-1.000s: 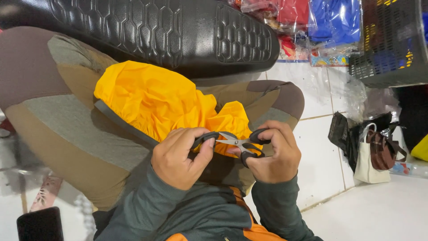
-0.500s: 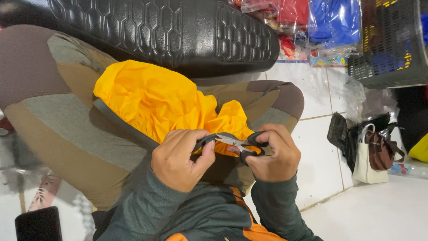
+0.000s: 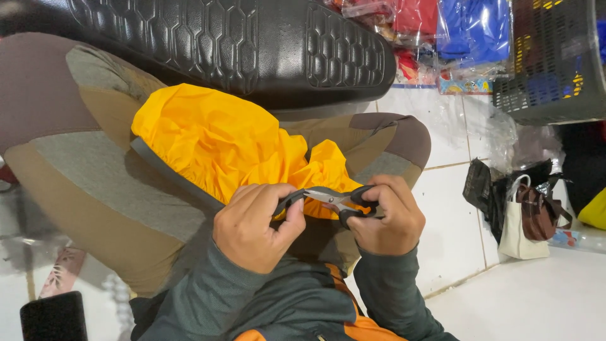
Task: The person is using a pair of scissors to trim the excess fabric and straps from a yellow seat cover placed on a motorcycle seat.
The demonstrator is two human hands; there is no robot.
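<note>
A bunched yellow-orange cloth (image 3: 221, 142) with a grey edge strip lies over my lap. My left hand (image 3: 255, 224) pinches a dark strip of the cloth between thumb and fingers. My right hand (image 3: 385, 218) has its fingers through the black handles of small scissors (image 3: 334, 199). The silver blades point left toward my left hand, at the pinched strip. I cannot tell whether the blades touch the fabric.
A black textured seat (image 3: 240, 44) runs above my lap. White wall tiles (image 3: 448, 208) lie to the right. Bags (image 3: 524, 215) and a dark plastic basket (image 3: 555, 63) stand further right, with packed red and blue goods (image 3: 454, 25). A black object (image 3: 53, 316) sits bottom left.
Both hands stay in about the same place with the scissors at the cloth. The view has shifted only slightly.
</note>
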